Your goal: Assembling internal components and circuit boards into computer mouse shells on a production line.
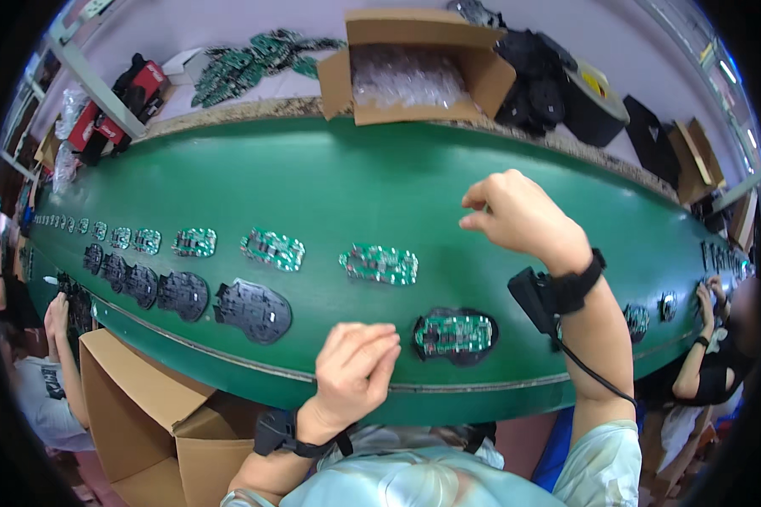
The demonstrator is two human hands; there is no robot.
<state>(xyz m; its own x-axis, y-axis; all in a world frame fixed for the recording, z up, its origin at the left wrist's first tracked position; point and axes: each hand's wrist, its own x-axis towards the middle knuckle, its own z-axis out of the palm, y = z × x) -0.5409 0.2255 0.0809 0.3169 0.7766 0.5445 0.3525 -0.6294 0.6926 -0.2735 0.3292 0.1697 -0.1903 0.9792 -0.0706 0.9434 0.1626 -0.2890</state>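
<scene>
Left hand (357,369): fingers bunched, contents unclear; right hand (516,213): fingers half-curled, seemingly empty. Circuit board (457,335) sits on black shell (461,362) by near edge of tabletop (380,186); loose wrist cable (596,377) could snag, dragging both askew.

Bright light (warped, black edges)

A glossy, pale-aqua patterned shirt (414,486); past its left sleeve (247,498), a black wristband (306,447) with boxy module (274,432); past its right sleeve (604,460), a similar band (585,286) with thin black cable (596,373).
</scene>
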